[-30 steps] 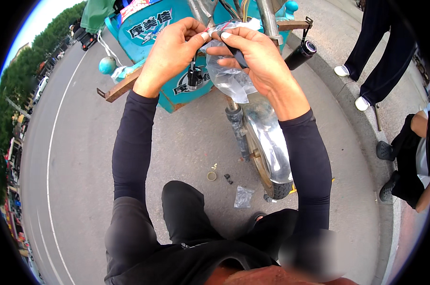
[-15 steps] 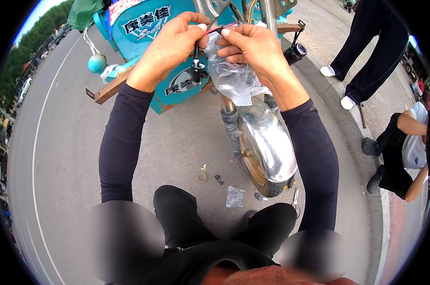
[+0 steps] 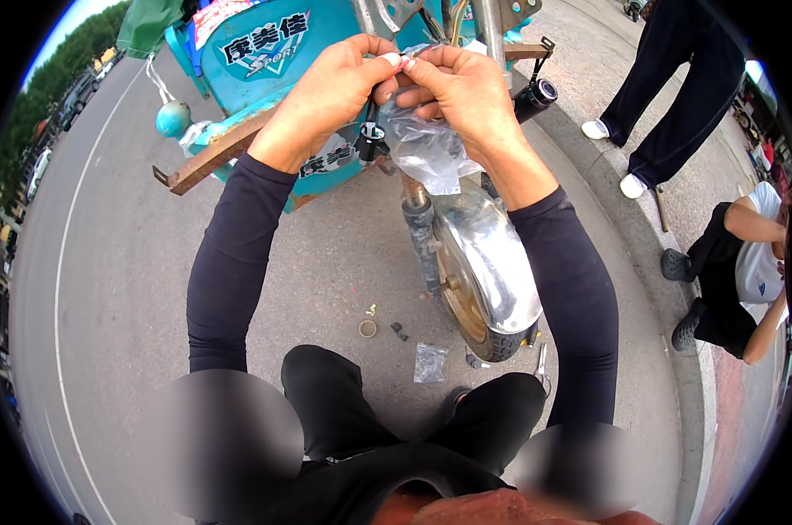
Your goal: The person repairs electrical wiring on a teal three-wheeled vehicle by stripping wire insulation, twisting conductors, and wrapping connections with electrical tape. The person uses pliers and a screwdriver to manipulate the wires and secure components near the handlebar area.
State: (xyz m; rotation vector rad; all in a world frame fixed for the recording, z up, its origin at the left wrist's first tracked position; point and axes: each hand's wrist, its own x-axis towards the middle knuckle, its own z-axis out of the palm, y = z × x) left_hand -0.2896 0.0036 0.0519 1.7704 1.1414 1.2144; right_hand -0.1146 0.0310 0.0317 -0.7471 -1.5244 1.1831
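Fingertips meeting, my left hand (image 3: 339, 87) and my right hand (image 3: 470, 92) pinch at one spot in front of the vehicle's fork. A thin wire runs between them, mostly hidden by the fingers now. Below my left fingers hangs a black cylindrical part (image 3: 371, 144) with a pale ring at its top. A crumpled clear plastic bag (image 3: 431, 157) hangs under my right hand, over the chrome front fender (image 3: 492, 254). Coloured wires (image 3: 460, 19) come out between the fork tubes behind my hands.
Turquoise body panels (image 3: 265, 52) and a rusty bar (image 3: 217, 157) lie left of the fork. On the asphalt are a tape roll (image 3: 367, 328), a small clear packet (image 3: 429, 363) and scissors (image 3: 542, 363). One person stands and another sits by the kerb (image 3: 676, 289).
My hands have drawn together until the fingertips touch, and the red wire seen between them is now covered. The view has shifted slightly. My left forearm has moved a little to the right.
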